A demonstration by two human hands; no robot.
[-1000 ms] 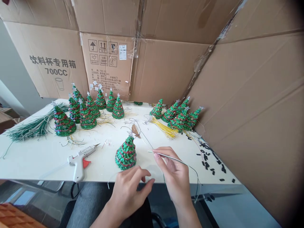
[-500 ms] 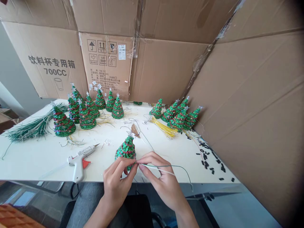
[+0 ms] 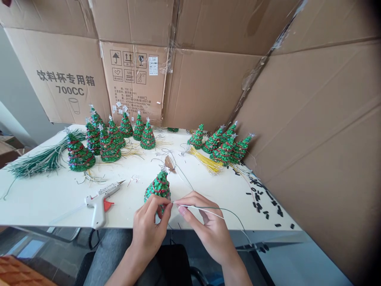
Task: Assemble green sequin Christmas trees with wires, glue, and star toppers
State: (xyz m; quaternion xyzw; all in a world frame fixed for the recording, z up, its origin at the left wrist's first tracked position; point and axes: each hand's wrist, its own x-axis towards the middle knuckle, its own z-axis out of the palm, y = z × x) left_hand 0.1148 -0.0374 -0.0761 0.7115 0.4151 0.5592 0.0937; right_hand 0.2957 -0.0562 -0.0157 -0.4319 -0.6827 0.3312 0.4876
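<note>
A small green sequined Christmas tree [image 3: 157, 187] with red bead garland and a silver star stands near the table's front edge. My left hand [image 3: 150, 228] is just in front of it, thumb and forefinger pinched on the end of a thin wire [image 3: 205, 209]. My right hand [image 3: 205, 228] pinches the same wire a little to the right; a white strand and a dark green strand trail off to the right and curve down over the table edge.
A white glue gun [image 3: 98, 200] lies left of the tree. Several finished trees stand at the back left [image 3: 101, 139] and back right [image 3: 223, 145]. Green wire bundles [image 3: 38, 161], yellow wires [image 3: 205, 159], black bits [image 3: 264, 198] and cardboard walls [image 3: 297, 119] surround the white table [image 3: 44, 198].
My hands came together at the tree's base from a spread position, both now pinching the wire's end; in the last half second they barely shifted.
</note>
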